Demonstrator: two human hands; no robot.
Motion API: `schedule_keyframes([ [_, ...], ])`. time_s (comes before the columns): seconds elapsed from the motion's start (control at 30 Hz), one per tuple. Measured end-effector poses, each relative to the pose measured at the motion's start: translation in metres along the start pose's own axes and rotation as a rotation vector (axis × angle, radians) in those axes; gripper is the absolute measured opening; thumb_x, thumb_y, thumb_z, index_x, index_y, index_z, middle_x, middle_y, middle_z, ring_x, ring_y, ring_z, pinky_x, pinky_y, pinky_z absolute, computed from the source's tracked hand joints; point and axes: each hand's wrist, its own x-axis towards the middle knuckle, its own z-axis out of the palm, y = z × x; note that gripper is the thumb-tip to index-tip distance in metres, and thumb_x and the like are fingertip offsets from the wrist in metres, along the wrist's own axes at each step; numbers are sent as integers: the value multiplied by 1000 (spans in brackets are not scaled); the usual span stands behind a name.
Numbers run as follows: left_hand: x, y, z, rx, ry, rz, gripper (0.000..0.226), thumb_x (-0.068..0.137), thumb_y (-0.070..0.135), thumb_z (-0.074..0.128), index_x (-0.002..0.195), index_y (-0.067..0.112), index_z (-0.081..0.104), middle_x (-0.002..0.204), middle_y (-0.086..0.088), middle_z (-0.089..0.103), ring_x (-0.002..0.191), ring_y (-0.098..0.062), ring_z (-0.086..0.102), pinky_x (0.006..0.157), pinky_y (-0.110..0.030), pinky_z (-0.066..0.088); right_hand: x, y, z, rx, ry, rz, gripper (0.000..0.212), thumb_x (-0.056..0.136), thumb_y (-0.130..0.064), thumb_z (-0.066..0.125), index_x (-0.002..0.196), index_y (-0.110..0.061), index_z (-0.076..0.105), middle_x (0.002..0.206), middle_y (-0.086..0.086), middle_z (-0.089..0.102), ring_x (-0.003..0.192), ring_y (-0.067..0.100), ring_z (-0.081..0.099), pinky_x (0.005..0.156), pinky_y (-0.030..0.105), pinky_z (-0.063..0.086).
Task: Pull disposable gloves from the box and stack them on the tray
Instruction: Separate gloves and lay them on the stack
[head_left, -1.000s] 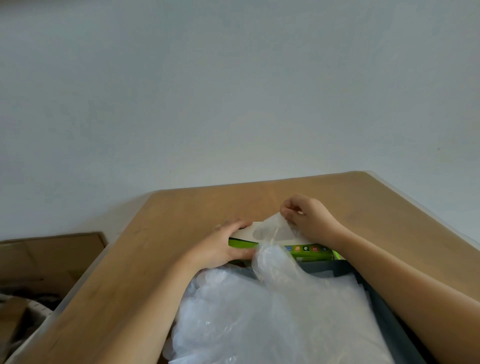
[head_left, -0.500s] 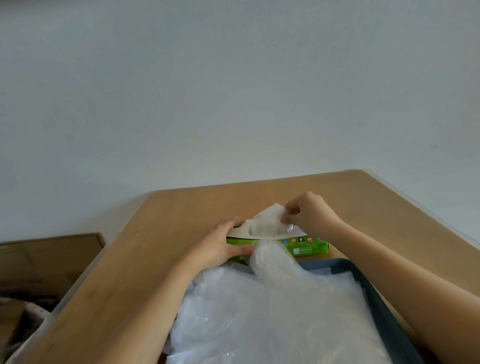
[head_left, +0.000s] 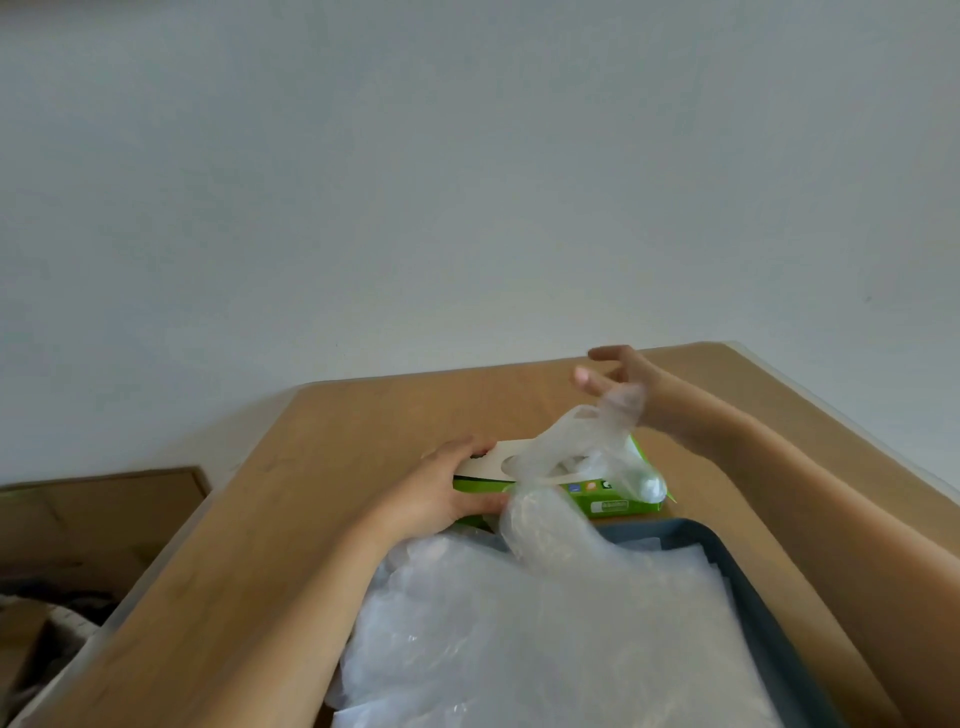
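A green and white glove box (head_left: 615, 503) lies on the wooden table just beyond a dark blue-grey tray (head_left: 737, 566). My left hand (head_left: 441, 493) grips the box's left end, thumb on the near side. My right hand (head_left: 621, 376) is raised above the box's right end and is blurred. A clear plastic glove (head_left: 582, 441) hangs from it, stretched down to the box's slot. Two fingers point left; the pinch itself is hidden by the glove. A loose pile of clear gloves (head_left: 545, 639) covers most of the tray.
The wooden table (head_left: 363, 441) ends at a white wall behind and drops off at its left and right edges. A brown cardboard box (head_left: 104, 514) with dark clutter sits lower left, beside the table.
My right hand has risen and moved right, drawing the glove up out of the box. My left hand has stayed on the box's left end.
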Motion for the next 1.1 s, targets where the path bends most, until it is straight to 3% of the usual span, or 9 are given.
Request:
schedule_keyframes([
  [0.1, 1, -2, 1, -6, 9, -5, 73, 77, 43, 75, 141, 29, 42, 145, 13, 40, 132, -9, 39, 113, -31, 29, -17, -10, -19, -253, -280, 50, 83, 69, -58, 70, 138, -26, 37, 118, -6, 57, 103, 5, 58, 75, 20, 52],
  [0.23, 2, -1, 1, -1, 0, -13, 73, 79, 42, 74, 142, 30, 40, 146, 16, 36, 130, -5, 38, 109, -22, 28, -22, -21, -26, -599, -119, 30, 66, 70, -43, 79, 125, -20, 52, 116, -5, 58, 90, 6, 59, 65, 13, 44],
  [0.33, 2, -2, 0, -7, 3, -22, 73, 78, 44, 74, 142, 31, 41, 148, 15, 35, 132, -6, 37, 113, -27, 28, -18, -24, -19, -616, -22, -16, 43, 80, -32, 74, 116, -11, 64, 105, -4, 66, 75, 4, 63, 64, 13, 47],
  [0.47, 1, -2, 0, 17, -10, -23, 72, 78, 46, 73, 141, 33, 40, 148, 18, 34, 132, -6, 37, 113, -27, 28, -13, -15, 0, -668, 93, -170, 32, 88, -28, 66, 118, -18, 67, 112, -5, 68, 103, 11, 62, 85, 19, 39],
  [0.67, 2, -4, 0, 39, -24, -26, 75, 75, 54, 73, 140, 34, 43, 147, 13, 39, 131, -8, 40, 113, -36, 31, -7, -10, 10, -600, 245, -211, 9, 85, -14, 67, 85, -15, 76, 83, 0, 72, 80, 14, 64, 69, 21, 46],
  [0.83, 2, -3, -1, 25, -9, -16, 72, 78, 47, 73, 141, 31, 42, 146, 20, 34, 134, -4, 35, 113, -25, 27, -4, -21, -5, -326, 536, -293, 20, 92, -4, 48, 80, -12, 62, 67, -8, 59, 64, 7, 54, 49, 3, 35],
  [0.9, 1, -2, -1, 30, -12, -12, 72, 79, 45, 73, 142, 29, 41, 144, 23, 31, 133, 0, 32, 111, -20, 24, -6, -28, -13, -176, 675, -348, 17, 95, -5, 43, 86, -10, 57, 64, -9, 58, 57, -2, 53, 54, 10, 40],
  [1.0, -2, 2, -1, 38, -12, 1, 71, 81, 41, 72, 143, 26, 40, 146, 19, 30, 133, 1, 30, 105, -13, 21, -19, -47, -34, -10, 865, -474, 16, 96, -11, 43, 84, -18, 51, 64, -8, 58, 59, 3, 55, 66, 28, 46],
  [1.1, -9, 12, -7, 28, -1, -5, 72, 80, 45, 70, 143, 26, 41, 148, 15, 33, 137, -2, 28, 104, -12, 18, -45, -66, -53, -115, 748, -526, 22, 93, -14, 51, 74, -25, 53, 60, -7, 60, 61, 11, 59, 73, 37, 51],
])
